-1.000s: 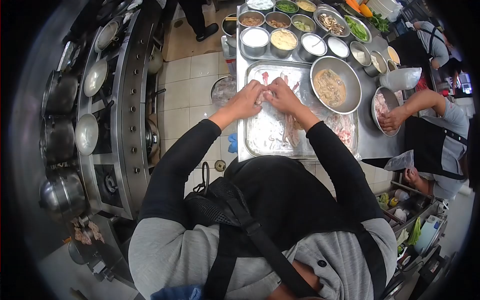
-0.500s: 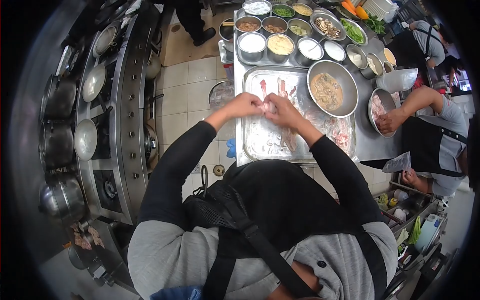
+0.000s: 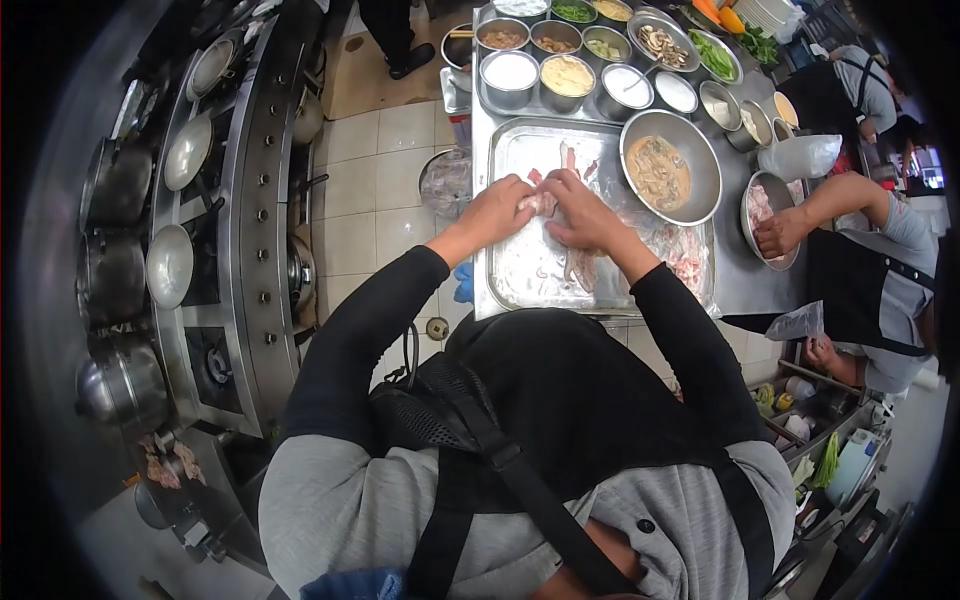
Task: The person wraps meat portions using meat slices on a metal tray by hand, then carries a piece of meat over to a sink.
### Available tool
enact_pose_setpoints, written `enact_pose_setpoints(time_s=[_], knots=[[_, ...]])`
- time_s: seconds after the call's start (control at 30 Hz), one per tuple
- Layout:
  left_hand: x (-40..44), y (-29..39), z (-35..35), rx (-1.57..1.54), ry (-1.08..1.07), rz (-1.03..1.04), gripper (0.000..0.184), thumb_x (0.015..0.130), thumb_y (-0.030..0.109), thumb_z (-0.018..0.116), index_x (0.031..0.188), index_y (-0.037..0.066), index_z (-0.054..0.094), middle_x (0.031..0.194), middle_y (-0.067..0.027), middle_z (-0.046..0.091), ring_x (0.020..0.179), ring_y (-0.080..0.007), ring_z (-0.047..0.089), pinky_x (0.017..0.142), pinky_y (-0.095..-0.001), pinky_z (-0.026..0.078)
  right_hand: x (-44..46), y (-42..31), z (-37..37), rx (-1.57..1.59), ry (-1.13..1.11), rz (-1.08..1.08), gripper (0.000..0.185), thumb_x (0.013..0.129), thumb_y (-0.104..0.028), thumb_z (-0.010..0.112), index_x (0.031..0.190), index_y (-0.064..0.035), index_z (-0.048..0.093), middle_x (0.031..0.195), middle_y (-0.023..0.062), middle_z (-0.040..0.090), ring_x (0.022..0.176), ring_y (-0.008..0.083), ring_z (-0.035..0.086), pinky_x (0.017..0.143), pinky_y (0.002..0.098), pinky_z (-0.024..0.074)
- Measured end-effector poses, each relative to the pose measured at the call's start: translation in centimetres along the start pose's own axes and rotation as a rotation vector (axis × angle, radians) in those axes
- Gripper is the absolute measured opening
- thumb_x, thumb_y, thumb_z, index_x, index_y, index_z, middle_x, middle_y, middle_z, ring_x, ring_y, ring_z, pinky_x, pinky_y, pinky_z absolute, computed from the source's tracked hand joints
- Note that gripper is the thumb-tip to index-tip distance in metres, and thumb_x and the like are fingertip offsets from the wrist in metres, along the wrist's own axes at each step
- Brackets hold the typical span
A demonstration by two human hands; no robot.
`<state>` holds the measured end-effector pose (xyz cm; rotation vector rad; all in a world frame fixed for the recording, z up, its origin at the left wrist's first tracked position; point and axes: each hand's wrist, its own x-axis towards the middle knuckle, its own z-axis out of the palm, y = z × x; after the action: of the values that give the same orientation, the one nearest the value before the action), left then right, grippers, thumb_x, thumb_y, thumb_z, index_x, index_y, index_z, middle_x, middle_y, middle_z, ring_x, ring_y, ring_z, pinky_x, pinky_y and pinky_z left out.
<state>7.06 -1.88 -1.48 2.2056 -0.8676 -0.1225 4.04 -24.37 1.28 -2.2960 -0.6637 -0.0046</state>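
A small pale pink piece of meat [image 3: 540, 203] is between my two hands, over the upper part of a metal tray [image 3: 510, 282]. My left hand [image 3: 497, 210] has its fingers closed on the meat's left end. My right hand [image 3: 582, 212] grips its right side, fingers bent over it. Below my right hand, a long strip of meat [image 3: 581, 270] lies in the tray. More pink pieces [image 3: 686, 265] sit at the tray's right side. A big steel bowl [image 3: 716, 170] with meat in brownish liquid rests over the tray's upper right corner.
Steel containers [image 3: 508, 80] of white powder and chopped ingredients line the table's far side. On the right, a co-worker's hand [image 3: 782, 233] reaches into a bowl of meat [image 3: 762, 200]. A stove [image 3: 240, 300] with pans stands left. Another person's legs [image 3: 392, 35] show beyond the floor.
My hands have brought the meat piece down close to the tray from its raised position, and my right hand's fingers have spread over it. The co-worker's hand has shifted slightly in the bowl.
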Motion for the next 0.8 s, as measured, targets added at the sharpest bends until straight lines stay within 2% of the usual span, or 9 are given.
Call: enact_pose_setpoints(time_s=[0.07,0.2,0.3,0.33,0.5,0.53,0.67,0.77,0.8], knots=[[0.7,-0.5,0.1,-0.016,-0.018,-0.045,0.035,0.086,0.015,0.07,0.117,0.005,0.061,0.104,-0.0124,0.061,0.087,-0.0306,0.064,0.079,-0.0396,0.052,0.4,0.0,0.7,-0.017,0.047,-0.127,0.049,0.079,-0.012,0.071,0.125,-0.0068,0.056,0.107,0.0173,0.062,0.102,0.0387,0.061,0.089,0.0427,0.0513],[1.5,-0.5,-0.7,-0.204,-0.066,-0.148,0.047,0.084,0.012,0.071,0.128,0.006,0.056,0.115,-0.0171,0.058,0.095,-0.0357,0.063,0.087,-0.0415,0.053,2.3,2.5,2.4,0.03,0.074,-0.01,0.032,0.082,-0.008,0.068,0.114,-0.0041,0.065,0.101,0.0126,0.066,0.092,0.0335,0.067,0.082,0.0405,0.0536],[2.1,0.6,-2.2,-0.156,-0.051,0.12,0.074,0.078,0.008,0.074,0.145,0.009,0.043,0.13,-0.0183,0.052,0.117,-0.0362,0.058,0.099,-0.0405,0.05,4.2,3.0,1.7,0.458,-0.011,0.406,0.025,0.08,-0.012,0.068,0.103,-0.0015,0.066,0.087,0.0104,0.068,0.075,0.024,0.065,0.07,0.0371,0.0527],[2.4,0.8,-2.3,-0.122,-0.099,0.138,0.078,0.078,0.008,0.074,0.148,0.011,0.04,0.135,-0.0167,0.05,0.121,-0.0344,0.057,0.099,-0.0387,0.05,4.8,3.0,0.8,0.824,-0.155,0.58,0.019,0.085,-0.012,0.064,0.1,-0.0001,0.067,0.086,0.008,0.068,0.071,0.0141,0.061,0.064,0.0293,0.0498],[3.3,-1.3,-1.3,-0.148,-0.051,0.069,0.076,0.083,0.01,0.071,0.152,0.012,0.039,0.132,-0.0148,0.058,0.121,-0.0299,0.061,0.102,-0.0396,0.05,6.5,2.1,-2.3,1.282,-0.261,0.898,0.025,0.093,-0.01,0.057,0.113,0.0043,0.06,0.093,0.011,0.07,0.07,0.0157,0.065,0.058,0.0255,0.0503],[3.2,0.7,-3.0,-0.288,-0.161,-0.066,0.059,0.09,0.011,0.067,0.145,0.006,0.046,0.123,-0.0151,0.065,0.114,-0.0281,0.066,0.098,-0.0382,0.053,6.4,1.9,-3.2,1.286,-0.248,0.91,0.028,0.092,-0.009,0.057,0.116,0.0048,0.059,0.095,0.0118,0.071,0.07,0.0157,0.066,0.057,0.0254,0.0504],[2.0,-2.6,0.1,-1.759,-0.22,-0.56,0.037,0.1,0.016,0.062,0.134,0.005,0.052,0.108,-0.0163,0.067,0.095,-0.0236,0.069,0.083,-0.0327,0.057,4.8,-1.7,-7.9,1.055,-0.177,0.803,0.037,0.092,-0.01,0.06,0.126,0.0051,0.057,0.105,0.0125,0.074,0.072,0.0138,0.067,0.059,0.0233,0.0507],[0.4,-1.3,0.3,-2.203,-0.275,-0.548,0.034,0.1,0.019,0.063,0.13,0.005,0.053,0.107,-0.0149,0.067,0.092,-0.0224,0.068,0.079,-0.0359,0.058,2.2,-1.7,-6.5,0.793,-0.037,0.581,0.035,0.092,-0.014,0.068,0.123,0.0019,0.062,0.097,0.0059,0.073,0.072,0.011,0.065,0.063,0.023,0.0507],[0.0,0.4,0.2,-2.097,-0.103,-0.658,0.03,0.099,0.017,0.064,0.126,0.007,0.056,0.106,-0.0137,0.066,0.094,-0.0225,0.068,0.081,-0.0393,0.06,1.0,-1.8,-5.3,0.761,0.002,0.519,0.036,0.092,-0.016,0.07,0.122,0.0011,0.063,0.094,0.0042,0.073,0.073,0.0102,0.064,0.064,0.023,0.0507]])
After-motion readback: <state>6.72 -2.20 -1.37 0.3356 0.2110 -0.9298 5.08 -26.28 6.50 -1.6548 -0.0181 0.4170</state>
